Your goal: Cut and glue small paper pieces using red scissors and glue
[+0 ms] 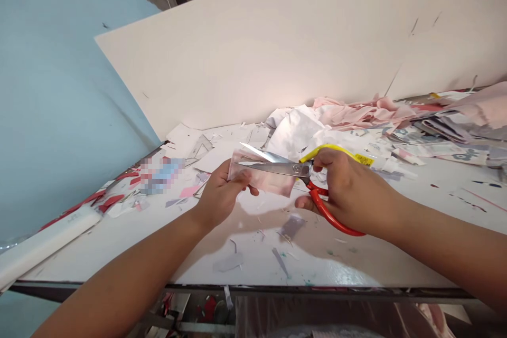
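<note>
Between the thumb and fingers of my left hand (222, 190) is a pale pink piece of fabric (273, 182), held up above the table. My right hand (336, 185) grips a pair of scissors (295, 169) with one red handle and one yellow-covered handle. The scissor blades are parted and point left. They lie across the upper part of the pink piece, one blade in front of it, its tip close to my left fingers. Whether the piece is cut through there, I cannot tell.
On the white table (158, 243) lie small scraps. Pink cloth (356, 113) and white cloth (295, 129) are heaped against the upright white board (277, 53). A long white bar (51, 240) lies at the left edge. Below the table's front edge is a shelf with more material.
</note>
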Action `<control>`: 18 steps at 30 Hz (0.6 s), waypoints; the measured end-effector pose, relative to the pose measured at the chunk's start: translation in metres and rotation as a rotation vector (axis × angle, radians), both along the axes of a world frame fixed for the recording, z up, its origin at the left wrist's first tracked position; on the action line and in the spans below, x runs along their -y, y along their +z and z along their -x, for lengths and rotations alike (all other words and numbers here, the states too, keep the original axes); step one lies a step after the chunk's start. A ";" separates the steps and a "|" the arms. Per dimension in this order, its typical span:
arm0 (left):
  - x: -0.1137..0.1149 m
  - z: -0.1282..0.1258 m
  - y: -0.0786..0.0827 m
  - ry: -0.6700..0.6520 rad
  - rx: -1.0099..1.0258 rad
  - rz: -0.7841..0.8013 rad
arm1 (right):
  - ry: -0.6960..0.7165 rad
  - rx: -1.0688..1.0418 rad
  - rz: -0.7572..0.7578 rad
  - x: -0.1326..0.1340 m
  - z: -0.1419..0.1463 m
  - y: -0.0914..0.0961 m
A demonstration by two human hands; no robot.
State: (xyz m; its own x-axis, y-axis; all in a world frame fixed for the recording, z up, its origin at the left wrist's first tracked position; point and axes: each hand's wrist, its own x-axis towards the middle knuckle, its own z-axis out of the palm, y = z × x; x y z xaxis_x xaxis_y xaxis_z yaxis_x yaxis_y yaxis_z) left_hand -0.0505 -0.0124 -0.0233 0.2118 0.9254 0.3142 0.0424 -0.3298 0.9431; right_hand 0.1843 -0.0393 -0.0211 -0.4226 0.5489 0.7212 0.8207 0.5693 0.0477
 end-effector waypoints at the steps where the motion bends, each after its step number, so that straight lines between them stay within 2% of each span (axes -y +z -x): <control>1: -0.001 0.000 0.000 -0.001 0.000 -0.010 | 0.009 0.008 -0.043 0.000 0.000 0.001; 4: -0.002 -0.001 0.002 -0.042 0.028 -0.061 | 0.037 0.038 -0.080 0.000 0.000 0.004; 11: 0.001 -0.007 0.006 -0.027 0.029 -0.096 | -0.051 0.040 -0.002 0.002 0.000 0.004; 18: 0.003 -0.006 0.006 -0.059 0.026 -0.119 | -0.066 0.051 0.038 0.001 0.002 0.005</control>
